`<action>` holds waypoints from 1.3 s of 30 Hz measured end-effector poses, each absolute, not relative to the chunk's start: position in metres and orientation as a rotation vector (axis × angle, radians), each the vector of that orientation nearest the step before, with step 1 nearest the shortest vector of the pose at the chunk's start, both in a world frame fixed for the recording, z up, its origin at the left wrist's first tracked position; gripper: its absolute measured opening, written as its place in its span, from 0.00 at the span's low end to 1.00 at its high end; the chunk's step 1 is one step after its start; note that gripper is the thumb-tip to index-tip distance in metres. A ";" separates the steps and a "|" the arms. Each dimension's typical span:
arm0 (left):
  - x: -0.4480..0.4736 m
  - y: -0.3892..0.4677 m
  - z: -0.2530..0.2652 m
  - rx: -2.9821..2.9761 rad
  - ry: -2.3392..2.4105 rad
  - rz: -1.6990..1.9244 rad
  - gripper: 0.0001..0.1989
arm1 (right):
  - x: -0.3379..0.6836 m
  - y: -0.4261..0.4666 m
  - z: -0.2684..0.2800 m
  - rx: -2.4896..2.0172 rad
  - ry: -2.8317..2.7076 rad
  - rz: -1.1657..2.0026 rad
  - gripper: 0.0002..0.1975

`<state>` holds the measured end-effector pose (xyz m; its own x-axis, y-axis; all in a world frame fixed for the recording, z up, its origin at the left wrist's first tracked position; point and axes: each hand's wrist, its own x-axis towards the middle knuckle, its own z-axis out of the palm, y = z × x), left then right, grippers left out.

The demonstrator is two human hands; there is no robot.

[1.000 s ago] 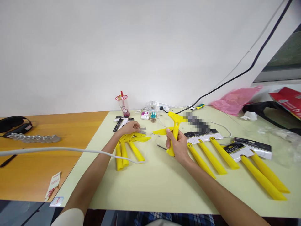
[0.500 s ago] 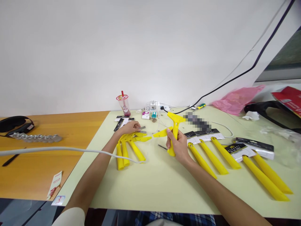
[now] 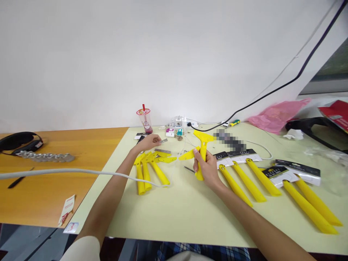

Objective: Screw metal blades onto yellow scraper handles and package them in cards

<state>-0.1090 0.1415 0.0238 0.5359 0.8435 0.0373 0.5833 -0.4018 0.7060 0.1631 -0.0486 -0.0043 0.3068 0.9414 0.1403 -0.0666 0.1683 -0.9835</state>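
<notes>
My left hand is pinched on a small metal scraper blade, raised over the far left part of the table. Below it lie several yellow scraper handles with their heads overlapping, and another metal blade rests just beyond those heads. In my right hand a yellow scraper stands upright, its T-shaped head on top. A flat yellow head piece juts leftward from the same hand, held along with the handle. A thin metal screwdriver shaft shows beside my right fingers, its other end hidden.
Yellow scrapers with black-and-white cards lie on the right. A drink cup, power strip and screwdriver are near the wall. A white cable crosses in front of my left forearm. Pink plastic lies far right.
My left hand has lifted a metal blade up and away from the yellow handles, toward the cup. My right hand keeps its hold on the scraper, nearly still.
</notes>
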 end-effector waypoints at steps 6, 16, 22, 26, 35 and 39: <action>-0.104 0.118 0.070 2.104 1.098 0.741 0.28 | 0.162 -0.047 -0.005 -1.173 -1.010 0.911 0.25; -0.077 0.041 0.144 2.128 0.824 1.046 0.18 | 0.161 -0.049 -0.008 -1.203 -1.103 0.919 0.25; -0.068 0.026 0.145 2.094 0.749 1.097 0.18 | 0.159 -0.052 -0.005 -1.213 -1.162 0.897 0.25; -0.061 0.025 0.141 2.081 0.796 1.092 0.15 | 0.157 -0.056 -0.002 -1.202 -1.240 0.875 0.23; -0.042 0.025 0.127 2.024 0.819 0.987 0.13 | 0.158 -0.057 -0.002 -1.230 -1.473 0.760 0.20; -0.036 0.025 0.120 2.014 0.783 0.919 0.11 | 0.156 -0.059 -0.001 -1.197 -1.497 0.778 0.19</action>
<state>-0.0358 0.0245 0.1199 0.5505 0.7653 0.3335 0.2075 -0.5124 0.8333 0.1564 -0.0586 -0.0013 0.0175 0.9491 0.3145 0.2881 0.2964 -0.9106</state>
